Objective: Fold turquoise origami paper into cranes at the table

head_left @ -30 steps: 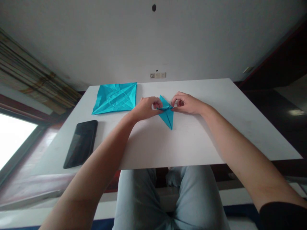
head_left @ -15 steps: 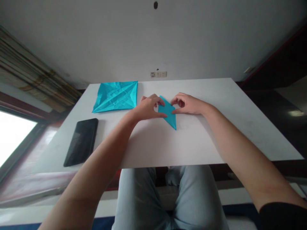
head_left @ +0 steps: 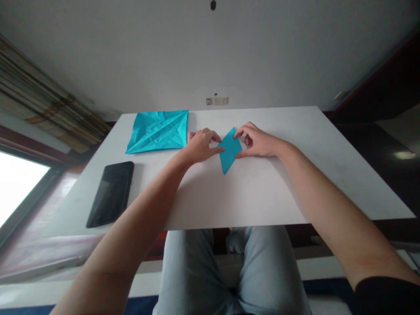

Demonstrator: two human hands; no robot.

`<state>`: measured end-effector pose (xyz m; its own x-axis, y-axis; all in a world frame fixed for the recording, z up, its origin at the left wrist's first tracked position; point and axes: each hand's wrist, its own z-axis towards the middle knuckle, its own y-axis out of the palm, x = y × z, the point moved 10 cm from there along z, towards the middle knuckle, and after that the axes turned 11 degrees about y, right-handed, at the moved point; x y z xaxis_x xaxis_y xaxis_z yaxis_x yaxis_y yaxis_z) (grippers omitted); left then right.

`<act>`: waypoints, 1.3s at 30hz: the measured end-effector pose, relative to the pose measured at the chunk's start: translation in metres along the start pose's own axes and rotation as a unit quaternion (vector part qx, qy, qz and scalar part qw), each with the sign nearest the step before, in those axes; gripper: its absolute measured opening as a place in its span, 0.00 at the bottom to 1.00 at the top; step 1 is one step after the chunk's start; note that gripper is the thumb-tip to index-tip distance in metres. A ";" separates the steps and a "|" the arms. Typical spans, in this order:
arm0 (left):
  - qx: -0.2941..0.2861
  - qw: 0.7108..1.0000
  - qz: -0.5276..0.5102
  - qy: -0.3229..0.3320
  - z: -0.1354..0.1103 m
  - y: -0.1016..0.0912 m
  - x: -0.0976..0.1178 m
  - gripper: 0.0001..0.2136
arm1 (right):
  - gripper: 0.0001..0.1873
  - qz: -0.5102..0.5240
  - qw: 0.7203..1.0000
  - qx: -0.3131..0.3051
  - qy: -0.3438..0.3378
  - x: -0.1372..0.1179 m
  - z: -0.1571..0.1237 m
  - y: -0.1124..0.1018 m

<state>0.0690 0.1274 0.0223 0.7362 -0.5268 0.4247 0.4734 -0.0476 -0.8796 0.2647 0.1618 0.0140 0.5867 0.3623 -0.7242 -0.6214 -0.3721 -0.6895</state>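
Observation:
Between my hands is a small folded blue paper [head_left: 229, 151], shaped like a diamond, over the middle of the white table [head_left: 262, 192]. My left hand [head_left: 204, 145] has its thumb and forefinger on the paper's left corner. On the other side, my right hand [head_left: 255, 141] grips the right edge, forefinger near the top point and thumb lower down. The remaining fingers of both hands are curled and partly hidden.
A larger creased blue sheet [head_left: 159, 131] lies at the back left of the table, just beside my left hand. A black phone-like device [head_left: 110, 194] rests at the left, near my left forearm. A wall with sockets [head_left: 216, 101] stands behind the table.
The folded paper has turned: its upper point now leans right and its lower point has swung left. My left thumb and forefinger have drawn closer together at its left corner.

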 end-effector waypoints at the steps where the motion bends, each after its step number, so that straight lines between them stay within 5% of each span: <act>1: 0.001 1.000 -0.008 0.000 0.000 0.001 0.001 0.15 | 0.40 -0.004 1.000 -0.002 -0.003 0.000 0.000 0.001; 11: 0.031 0.997 -0.073 0.006 0.002 0.001 0.005 0.18 | 0.65 -0.042 0.999 0.025 0.000 0.000 -0.001 0.000; 22: 0.077 0.956 -0.274 0.070 0.007 0.004 0.011 0.17 | 0.55 -0.073 0.996 0.044 0.000 -0.006 -0.004 0.000; 29: 0.109 0.946 -0.302 0.049 0.009 -0.003 0.009 0.17 | 0.24 -0.005 0.993 0.102 -0.053 -0.022 0.000 -0.014; 39: 0.193 0.926 -0.316 0.078 0.005 -0.018 0.015 0.28 | 0.25 0.096 0.975 0.186 -0.070 -0.041 -0.010 -0.035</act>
<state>0.0742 0.1245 0.0454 0.1884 -0.6145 0.7661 0.9453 -0.0982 -0.3112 0.2678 0.1515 0.0677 0.3797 0.4395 -0.8141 -0.8737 -0.1190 -0.4717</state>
